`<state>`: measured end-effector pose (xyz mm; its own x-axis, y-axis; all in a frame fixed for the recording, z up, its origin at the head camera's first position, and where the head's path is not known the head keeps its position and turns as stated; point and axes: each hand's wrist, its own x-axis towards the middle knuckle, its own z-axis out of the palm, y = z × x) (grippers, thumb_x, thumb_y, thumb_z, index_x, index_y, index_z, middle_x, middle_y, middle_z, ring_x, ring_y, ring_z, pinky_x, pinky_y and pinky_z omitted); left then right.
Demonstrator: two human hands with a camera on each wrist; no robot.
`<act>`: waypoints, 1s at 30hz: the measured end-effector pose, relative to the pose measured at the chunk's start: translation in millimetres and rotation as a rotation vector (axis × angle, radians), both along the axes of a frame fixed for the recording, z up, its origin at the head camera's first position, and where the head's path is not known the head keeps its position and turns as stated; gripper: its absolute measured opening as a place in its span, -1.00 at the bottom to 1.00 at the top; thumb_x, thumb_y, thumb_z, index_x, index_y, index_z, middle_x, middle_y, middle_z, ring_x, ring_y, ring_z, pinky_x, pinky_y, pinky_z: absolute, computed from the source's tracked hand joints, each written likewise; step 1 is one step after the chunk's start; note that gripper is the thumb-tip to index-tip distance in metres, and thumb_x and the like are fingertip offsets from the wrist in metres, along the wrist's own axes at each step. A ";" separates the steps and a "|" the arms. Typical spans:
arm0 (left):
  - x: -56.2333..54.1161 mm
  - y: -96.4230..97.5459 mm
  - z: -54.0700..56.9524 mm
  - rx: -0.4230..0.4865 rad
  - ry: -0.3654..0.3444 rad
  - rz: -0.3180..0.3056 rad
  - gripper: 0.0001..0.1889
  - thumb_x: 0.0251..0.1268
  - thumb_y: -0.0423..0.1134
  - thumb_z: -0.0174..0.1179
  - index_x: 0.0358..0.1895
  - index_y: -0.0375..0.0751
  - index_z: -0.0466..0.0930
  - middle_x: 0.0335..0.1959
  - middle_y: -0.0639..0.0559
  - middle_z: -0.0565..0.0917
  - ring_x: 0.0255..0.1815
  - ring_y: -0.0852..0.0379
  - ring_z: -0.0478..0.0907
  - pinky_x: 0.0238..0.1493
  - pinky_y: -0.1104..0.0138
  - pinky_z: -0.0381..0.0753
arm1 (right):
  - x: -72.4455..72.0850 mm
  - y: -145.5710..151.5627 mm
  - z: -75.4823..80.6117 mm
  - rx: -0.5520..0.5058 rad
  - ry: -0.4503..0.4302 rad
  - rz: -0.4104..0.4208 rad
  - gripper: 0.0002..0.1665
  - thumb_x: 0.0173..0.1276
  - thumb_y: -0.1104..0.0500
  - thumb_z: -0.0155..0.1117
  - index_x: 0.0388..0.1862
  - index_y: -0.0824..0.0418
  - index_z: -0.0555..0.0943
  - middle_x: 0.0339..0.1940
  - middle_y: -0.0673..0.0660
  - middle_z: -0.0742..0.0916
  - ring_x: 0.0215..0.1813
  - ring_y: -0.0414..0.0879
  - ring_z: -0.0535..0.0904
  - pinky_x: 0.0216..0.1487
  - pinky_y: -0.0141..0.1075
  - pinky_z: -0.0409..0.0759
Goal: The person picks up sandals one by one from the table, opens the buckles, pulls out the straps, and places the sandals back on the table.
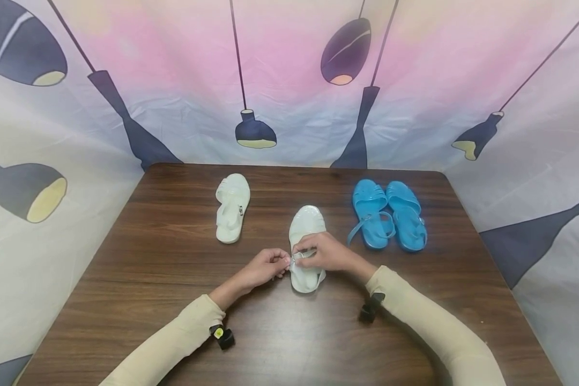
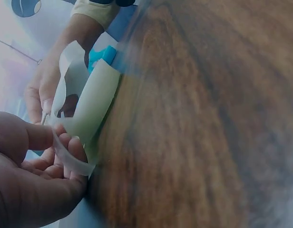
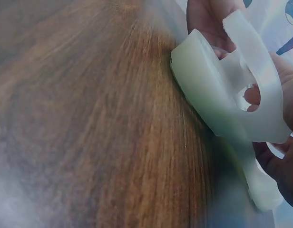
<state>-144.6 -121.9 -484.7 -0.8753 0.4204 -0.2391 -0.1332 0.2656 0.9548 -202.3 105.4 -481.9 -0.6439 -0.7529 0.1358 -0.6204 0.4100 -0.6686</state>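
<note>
A white sandal (image 1: 307,221) lies sole down near the middle of the table, its toe pointing away from me. At its left side my left hand (image 1: 264,267) pinches the loose end of the ankle strap (image 2: 70,160) between thumb and fingers. My right hand (image 1: 332,253) reaches over the sandal from the right and pinches the strap by its small metal buckle (image 2: 44,117). The right wrist view shows the sandal's heel (image 3: 196,59) and the raised strap loop, with fingers partly hidden behind them. Exactly how the strap passes through the buckle is too small to tell.
The other white sandal (image 1: 229,231) lies farther back on the left, with its buckle on the right side. Two blue sandals (image 1: 369,194) stand side by side at the back right, the left one's strap hanging loose. A printed cloth (image 1: 299,123) hangs behind the brown table (image 1: 173,257).
</note>
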 end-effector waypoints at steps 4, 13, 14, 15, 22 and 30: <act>-0.7 0.7 -2.1 0.008 0.003 0.012 -0.81 0.57 -0.34 0.06 -0.11 -0.46 0.56 -0.35 0.01 0.58 -0.36 0.19 0.50 -0.35 0.44 0.50 | 1.4 -1.5 0.0 -0.013 0.012 0.002 -0.76 0.24 0.16 0.53 -0.09 0.05 0.81 -0.14 -0.09 0.80 -0.14 -0.28 0.64 -0.06 -0.38 0.64; 0.8 0.3 -4.7 0.053 0.029 0.048 -0.82 0.53 -0.40 0.07 -0.12 -0.52 0.57 -0.34 0.01 0.59 -0.34 0.19 0.52 -0.28 0.44 0.57 | 2.8 -6.7 4.8 0.000 0.042 0.039 -0.77 0.23 0.17 0.52 -0.11 0.09 0.82 -0.18 -0.07 0.80 -0.18 -0.29 0.64 -0.08 -0.38 0.64; 1.2 -0.2 -5.1 0.057 0.029 0.052 -0.81 0.53 -0.39 0.07 -0.11 -0.52 0.58 -0.34 0.01 0.59 -0.34 0.19 0.52 -0.28 0.44 0.57 | 2.7 -6.6 4.5 0.001 0.047 0.041 -0.77 0.24 0.16 0.52 -0.11 0.09 0.82 -0.19 -0.07 0.80 -0.17 -0.29 0.64 -0.07 -0.38 0.64; 1.5 -0.9 -5.6 0.062 0.029 0.054 -0.81 0.54 -0.38 0.08 -0.10 -0.53 0.58 -0.33 0.01 0.60 -0.33 0.20 0.53 -0.27 0.44 0.58 | 2.6 -6.6 4.1 0.002 0.053 0.041 -0.77 0.23 0.16 0.52 -0.11 0.09 0.82 -0.19 -0.07 0.80 -0.17 -0.29 0.64 -0.07 -0.37 0.64; 4.1 -7.3 -3.1 0.057 -0.049 0.052 -0.74 0.53 -0.28 0.14 -0.04 -0.50 0.60 -0.32 -0.05 0.66 -0.32 0.20 0.61 -0.24 0.40 0.68 | 2.2 -3.5 -0.8 -0.018 0.056 0.028 -0.78 0.26 0.15 0.53 -0.11 0.05 0.81 -0.17 -0.09 0.80 -0.17 -0.30 0.65 -0.08 -0.38 0.64; 0.3 -9.4 -3.4 0.049 -0.050 0.038 -0.78 0.51 -0.29 0.16 -0.10 -0.45 0.63 -0.32 0.01 0.62 -0.32 0.18 0.57 -0.22 0.38 0.63 | 3.0 -3.3 -2.5 -0.046 0.021 0.001 -0.79 0.26 0.14 0.54 -0.11 0.04 0.80 -0.18 -0.12 0.79 -0.19 -0.30 0.62 -0.09 -0.37 0.64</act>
